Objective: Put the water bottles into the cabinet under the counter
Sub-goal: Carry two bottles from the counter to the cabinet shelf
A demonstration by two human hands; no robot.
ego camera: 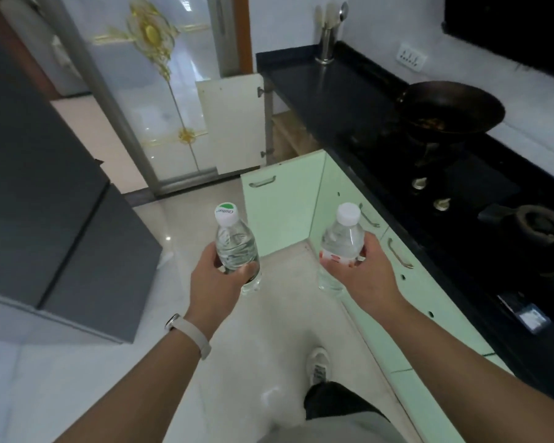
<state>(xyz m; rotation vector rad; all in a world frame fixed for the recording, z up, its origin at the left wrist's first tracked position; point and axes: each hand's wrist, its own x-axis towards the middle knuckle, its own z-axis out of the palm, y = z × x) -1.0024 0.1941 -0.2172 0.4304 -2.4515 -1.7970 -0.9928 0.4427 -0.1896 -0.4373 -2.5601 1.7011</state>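
I hold two clear water bottles upright in front of me. My left hand (216,276) grips the bottle with the green-and-white cap (234,243) round its middle. My right hand (359,273) grips the bottle with the plain white cap and red label (343,238) round its lower half. Just beyond them a pale green cabinet door (279,203) under the black counter (343,100) stands open outward. Farther back a white cabinet door (234,123) is open too, with a wooden shelf visible inside.
A dark wok (451,113) sits on the gas hob (461,193) on the counter to my right. Shut green cabinet doors with metal handles (400,254) run along below it. A grey unit (61,219) stands on my left. Glossy floor tiles (269,330) lie between.
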